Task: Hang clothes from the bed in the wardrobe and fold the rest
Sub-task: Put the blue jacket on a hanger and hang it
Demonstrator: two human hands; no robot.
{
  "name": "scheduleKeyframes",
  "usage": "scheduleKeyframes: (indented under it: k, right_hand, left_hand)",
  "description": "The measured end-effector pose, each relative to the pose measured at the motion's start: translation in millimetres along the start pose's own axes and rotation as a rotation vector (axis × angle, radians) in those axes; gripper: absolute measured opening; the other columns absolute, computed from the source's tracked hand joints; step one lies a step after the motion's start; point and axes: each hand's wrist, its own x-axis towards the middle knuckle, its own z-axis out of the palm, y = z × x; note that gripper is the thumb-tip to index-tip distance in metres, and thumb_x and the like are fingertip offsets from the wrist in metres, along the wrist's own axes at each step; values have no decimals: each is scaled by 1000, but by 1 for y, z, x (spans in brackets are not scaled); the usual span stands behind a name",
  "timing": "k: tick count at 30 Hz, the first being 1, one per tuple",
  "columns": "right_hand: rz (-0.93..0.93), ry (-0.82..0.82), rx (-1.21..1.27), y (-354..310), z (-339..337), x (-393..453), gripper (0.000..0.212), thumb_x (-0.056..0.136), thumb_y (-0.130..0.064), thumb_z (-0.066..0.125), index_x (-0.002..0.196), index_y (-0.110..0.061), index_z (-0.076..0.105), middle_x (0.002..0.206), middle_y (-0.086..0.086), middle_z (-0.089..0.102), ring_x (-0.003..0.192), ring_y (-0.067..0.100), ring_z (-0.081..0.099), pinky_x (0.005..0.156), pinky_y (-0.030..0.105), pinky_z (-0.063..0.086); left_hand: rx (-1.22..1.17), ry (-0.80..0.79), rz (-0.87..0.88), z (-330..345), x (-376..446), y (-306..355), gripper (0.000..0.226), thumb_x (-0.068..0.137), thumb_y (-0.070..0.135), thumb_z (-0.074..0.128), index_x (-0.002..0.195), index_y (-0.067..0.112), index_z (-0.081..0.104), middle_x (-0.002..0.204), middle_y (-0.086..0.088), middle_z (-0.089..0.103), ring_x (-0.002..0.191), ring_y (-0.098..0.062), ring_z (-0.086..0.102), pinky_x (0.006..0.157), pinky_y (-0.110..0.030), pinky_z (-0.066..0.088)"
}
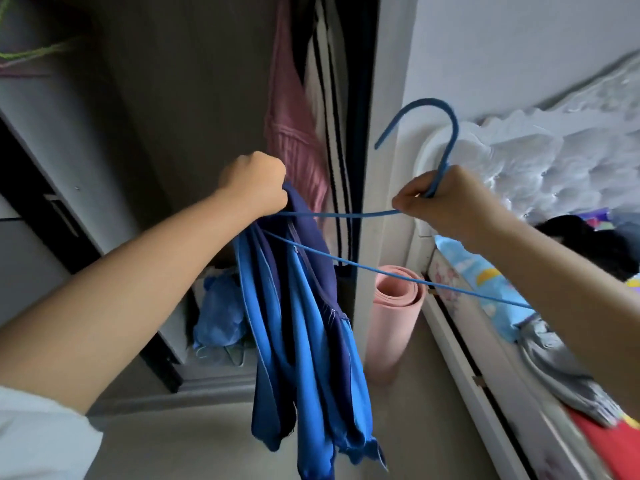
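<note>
Two hands work in front of the open wardrobe (pixel 194 98). Farthest left of the left hand (pixel 254 183), a dark door panel with a handle leans at the wardrobe's edge, and green cord crosses the top corner. The left hand is closed in a fist round the bunched top of the blue garment (pixel 304 313), which hangs straight down below it in light and navy folds, its hem loose above the floor. Behind and below that hand, a blue bag (pixel 218 306) sits low inside the wardrobe; just beyond its knuckles hang a pink garment (pixel 294 133) and a striped one (pixel 329 98).

Between the hands runs one arm of the blue wire hanger (pixel 346 213), its tip reaching the fabric at the left fist; the lower bar slants away under the right forearm. The right hand (pixel 446 206) is clamped on the hanger's neck, the hook rising above it. Below that hand stands a rolled pink mat (pixel 394 306), and to its right lies the bed (pixel 519 341), with more clothes piled on it.

As I judge it, the garment is only half threaded. If the left fist lets go before the wire arm sits well inside the shoulder, the slippery cloth could slide off and drop. The thin wire may also snag a seam or bend if pushed hard.
</note>
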Motion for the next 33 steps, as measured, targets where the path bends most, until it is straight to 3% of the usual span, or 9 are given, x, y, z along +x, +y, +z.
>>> scheduleKeyframes:
  k: [4, 8, 11, 15, 18, 22, 27, 30, 33]
  right_hand:
    - [55, 0, 21, 20, -22, -9, 11, 87, -8, 58, 88, -8, 69, 30, -13, 43, 34, 1, 45, 35, 8, 30]
    - [-16, 57, -57, 35, -37, -22, 14, 87, -9, 57, 84, -8, 71, 62, -2, 58, 53, 9, 49, 47, 8, 35]
    - [19, 55, -81, 47, -21, -29, 18, 88, -9, 54, 88, -2, 70, 82, 14, 66, 73, 24, 56, 56, 21, 35]
    - [172, 244, 298, 73, 4, -39, 19, 86, 1, 51, 74, 12, 63, 55, 15, 51, 49, 9, 40, 49, 24, 31]
    - [240, 394, 780, 78, 2, -49, 36, 85, 10, 42, 57, -5, 59, 33, -8, 30, 31, 4, 23, 35, 16, 18]
    - [88, 459, 1036, 56, -19, -54, 26, 68, -10, 47, 48, -13, 63, 32, -8, 26, 30, 2, 21, 36, 12, 15]
    - [-3, 451, 1008, 31, -28, -57, 14, 70, -11, 49, 57, -9, 53, 33, -9, 31, 29, 0, 25, 33, 10, 20]
    - [7, 380, 912, 21, -29, -46, 32, 92, -6, 47, 60, -10, 43, 32, -12, 32, 30, -1, 26, 35, 10, 22]
    - [-50, 324, 397, 21, -31, -28, 19, 93, -23, 51, 77, -14, 48, 43, -12, 43, 41, 2, 37, 45, 18, 28]
  left_hand:
    - [-129, -73, -130, 4, 0, 25, 7, 83, 1, 48, 77, 5, 49, 103, -23, 57, 97, -39, 55, 69, -32, 38]
    - [-214, -91, -168, 6, 0, 50, 8, 83, -1, 48, 79, 2, 55, 101, -23, 59, 92, -36, 56, 66, -30, 37]
    - [-327, -91, -101, 0, -9, 85, 15, 84, -3, 42, 83, -3, 57, 88, -16, 53, 83, -30, 52, 61, -27, 34]
    - [-439, -49, 8, -10, -23, 118, 25, 83, -2, 43, 63, 13, 38, 83, -8, 47, 78, -23, 44, 54, -28, 28]
    - [-466, 105, 239, -24, -30, 127, 13, 80, -1, 46, 77, 10, 52, 86, -8, 52, 80, -25, 48, 58, -31, 35]
    - [-319, 461, 739, -42, -31, 119, 34, 73, 14, 40, 85, 8, 71, 75, -11, 57, 69, -29, 56, 64, -31, 44]
    - [-95, 520, 875, -43, -33, 91, 41, 81, 38, 42, 64, 7, 63, 56, -7, 54, 47, -26, 55, 45, -27, 39]
    - [-77, 492, 901, -33, -31, 76, 45, 80, 43, 42, 58, 6, 55, 47, -6, 52, 37, -26, 52, 42, -21, 34]
    - [-146, 424, 808, -24, -23, 71, 53, 85, 50, 39, 72, 2, 58, 63, -15, 60, 58, -34, 61, 52, -28, 35]
